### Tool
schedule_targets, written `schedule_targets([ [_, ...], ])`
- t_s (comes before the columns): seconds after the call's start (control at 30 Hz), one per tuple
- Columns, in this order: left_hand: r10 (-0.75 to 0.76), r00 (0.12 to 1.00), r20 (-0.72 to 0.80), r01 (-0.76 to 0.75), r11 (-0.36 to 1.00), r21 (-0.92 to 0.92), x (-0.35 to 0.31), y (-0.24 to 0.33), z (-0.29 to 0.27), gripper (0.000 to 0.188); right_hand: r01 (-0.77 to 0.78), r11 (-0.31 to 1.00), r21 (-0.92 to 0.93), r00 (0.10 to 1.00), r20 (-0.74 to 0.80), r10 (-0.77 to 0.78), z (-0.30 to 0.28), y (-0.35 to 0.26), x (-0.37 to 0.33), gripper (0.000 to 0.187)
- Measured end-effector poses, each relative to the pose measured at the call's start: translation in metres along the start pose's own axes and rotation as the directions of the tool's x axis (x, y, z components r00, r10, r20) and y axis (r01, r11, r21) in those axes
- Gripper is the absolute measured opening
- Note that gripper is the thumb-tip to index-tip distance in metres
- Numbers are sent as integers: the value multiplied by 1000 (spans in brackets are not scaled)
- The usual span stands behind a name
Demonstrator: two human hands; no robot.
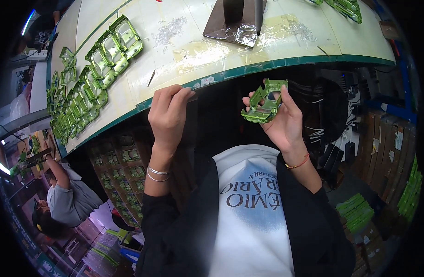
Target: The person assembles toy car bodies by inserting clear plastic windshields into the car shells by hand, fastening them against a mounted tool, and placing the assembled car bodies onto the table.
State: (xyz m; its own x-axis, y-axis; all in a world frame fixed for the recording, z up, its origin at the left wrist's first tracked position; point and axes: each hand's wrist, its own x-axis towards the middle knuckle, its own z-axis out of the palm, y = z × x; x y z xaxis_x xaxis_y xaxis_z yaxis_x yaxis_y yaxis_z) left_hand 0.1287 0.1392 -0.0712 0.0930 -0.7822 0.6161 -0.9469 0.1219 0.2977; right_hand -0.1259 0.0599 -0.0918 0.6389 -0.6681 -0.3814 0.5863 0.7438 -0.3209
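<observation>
My right hand (286, 121) holds a shiny green toy car body shell (266, 102) with window openings, tilted just off the near edge of the table. Its thumb presses one side and the fingers wrap beneath. My left hand (167, 115) is closed in a pinch at the table's edge. Whatever sits between its fingertips, perhaps a bit of clear film, is too small to make out. On the table to the left, many more green car shells (101, 60) stand in rows.
A brown metal stand (226, 30) rises from the pale, green-edged table (161, 51), with scraps of clear film around it. More green parts (346, 8) lie far right. Cartons (389, 143) line the right side; a tray of shells (119, 171) is lower left. Another person (71, 194) works at left.
</observation>
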Motion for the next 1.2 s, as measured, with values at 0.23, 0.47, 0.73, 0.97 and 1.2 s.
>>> schedule_targets([
  [0.23, -31, 999, 25, 28, 992, 120, -7, -1, -15, 16, -3, 1000, 24, 1000, 8, 3, 8, 5, -2, 45],
  [0.47, -131, 990, 56, 133, 991, -21, -15, 1, -22, 18, -43, 999, -5, 998, 52, 43, 19, 12, -2, 49],
  [0.73, -70, 986, 151, 75, 997, -29, -5, 0, -11, 42, -91, 992, -83, 992, 75, 97, 29, 26, 3, 52],
  [0.97, -299, 946, 126, 325, 879, -350, 17, -2, -17, 25, -63, 996, -57, 996, 53, 66, 33, 26, -1, 51],
  [1.2, -355, 922, 153, 362, 655, -663, -10, 59, -11, 20, 5, 1000, -17, 993, 114, -3, 44, 29, -7, 60],
])
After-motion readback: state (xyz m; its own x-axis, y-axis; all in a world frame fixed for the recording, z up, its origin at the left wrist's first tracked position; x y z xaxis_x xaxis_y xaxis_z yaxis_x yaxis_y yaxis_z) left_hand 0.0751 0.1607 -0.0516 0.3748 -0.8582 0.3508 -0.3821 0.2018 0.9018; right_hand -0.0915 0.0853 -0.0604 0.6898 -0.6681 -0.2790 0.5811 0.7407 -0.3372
